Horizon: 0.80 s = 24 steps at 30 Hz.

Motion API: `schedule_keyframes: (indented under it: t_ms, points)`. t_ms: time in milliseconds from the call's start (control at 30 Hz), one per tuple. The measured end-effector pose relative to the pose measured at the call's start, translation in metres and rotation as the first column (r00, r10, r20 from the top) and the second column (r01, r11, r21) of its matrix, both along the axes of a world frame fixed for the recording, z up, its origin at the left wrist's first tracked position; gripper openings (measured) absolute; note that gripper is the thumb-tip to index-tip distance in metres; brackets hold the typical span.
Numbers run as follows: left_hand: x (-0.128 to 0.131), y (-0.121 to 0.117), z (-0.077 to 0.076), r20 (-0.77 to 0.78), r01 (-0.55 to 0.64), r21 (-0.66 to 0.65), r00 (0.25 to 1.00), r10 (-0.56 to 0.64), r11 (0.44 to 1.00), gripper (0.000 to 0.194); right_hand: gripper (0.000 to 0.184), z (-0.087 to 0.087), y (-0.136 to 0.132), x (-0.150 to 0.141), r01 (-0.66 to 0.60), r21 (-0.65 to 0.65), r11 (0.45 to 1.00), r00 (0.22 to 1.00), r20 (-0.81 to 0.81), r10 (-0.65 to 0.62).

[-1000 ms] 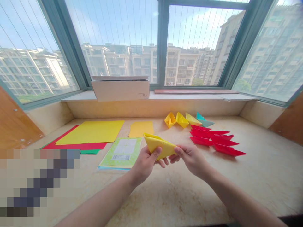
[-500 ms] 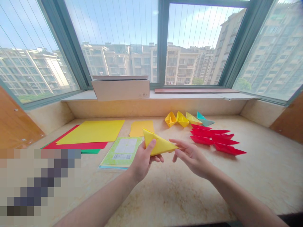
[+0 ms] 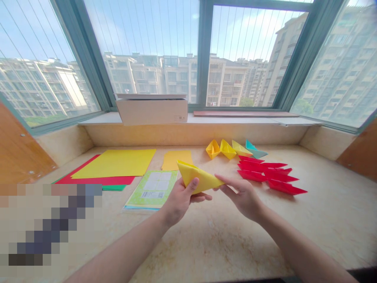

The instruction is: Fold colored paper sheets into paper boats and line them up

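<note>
A folded yellow paper boat (image 3: 203, 177) is held up above the counter, tilted, its pointed right end lower than its left tip. My left hand (image 3: 183, 198) grips it from below, thumb pressed on the near side and fingers underneath. The right tip is pinched between the thumb and fingers of my right hand (image 3: 242, 196). To the right lie several red paper boats (image 3: 265, 171) in a cluster. Behind them stand two yellow paper boats (image 3: 220, 149), a pale yellow one (image 3: 241, 148) and a teal one (image 3: 255, 148).
Large yellow sheets (image 3: 118, 163) overlap red (image 3: 118, 180) and green paper (image 3: 114, 188) at the left. A green-patterned paper packet (image 3: 141, 196) lies by my left hand, with an orange-yellow sheet (image 3: 176, 157) behind. A white box (image 3: 151, 110) sits on the window ledge.
My right hand has closed from loose fingers beside the tip to a pinch on it. The paper boat has turned slightly, and its upper edge shows a wider opening.
</note>
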<state>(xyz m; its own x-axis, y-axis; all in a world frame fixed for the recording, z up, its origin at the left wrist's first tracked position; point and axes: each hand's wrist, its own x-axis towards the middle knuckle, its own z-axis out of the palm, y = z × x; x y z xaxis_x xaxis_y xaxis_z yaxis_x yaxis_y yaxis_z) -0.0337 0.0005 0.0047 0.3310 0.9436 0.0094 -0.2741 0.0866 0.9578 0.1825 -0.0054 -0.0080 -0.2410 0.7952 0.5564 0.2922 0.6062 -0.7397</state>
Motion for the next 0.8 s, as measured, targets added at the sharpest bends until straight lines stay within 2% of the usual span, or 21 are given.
schedule_keyframes:
  t_ms: [67,133,233,300,433,633,800]
  points:
    - [-0.003,0.003,0.0,-0.083,0.076,0.03,0.994,-0.073,0.997,0.047,0.034,0.007,-0.003,0.002,-0.056,-0.022,0.998,0.997,0.051,0.057]
    - [-0.005,0.003,0.0,-0.186,0.212,0.028,0.961,-0.203,0.977,0.045,0.039,0.013,-0.005,0.001,-0.1,-0.049,0.994,0.993,0.06,0.103]
    - [-0.003,-0.003,-0.001,-0.299,0.406,-0.011,0.871,-0.391,0.914,0.039,0.041,0.017,-0.006,-0.004,-0.151,-0.154,0.976,0.988,0.017,0.156]
    - [0.0,-0.009,0.0,-0.338,0.484,-0.035,0.818,-0.466,0.875,0.032,0.041,0.018,-0.006,-0.009,-0.192,-0.242,0.951,0.98,-0.003,0.198]
    - [0.004,-0.017,0.002,-0.375,0.531,-0.081,0.768,-0.519,0.844,0.022,0.041,0.016,-0.008,-0.015,-0.168,-0.322,0.932,0.985,-0.031,0.167]
    - [0.003,-0.018,0.004,-0.429,0.543,-0.092,0.735,-0.525,0.835,0.027,0.04,0.013,-0.013,-0.021,-0.096,-0.334,0.938,0.994,-0.09,0.069]
    - [0.001,-0.019,0.002,-0.417,0.569,-0.098,0.722,-0.553,0.817,0.029,0.04,0.01,-0.012,-0.021,-0.123,-0.386,0.914,0.988,-0.138,0.074]
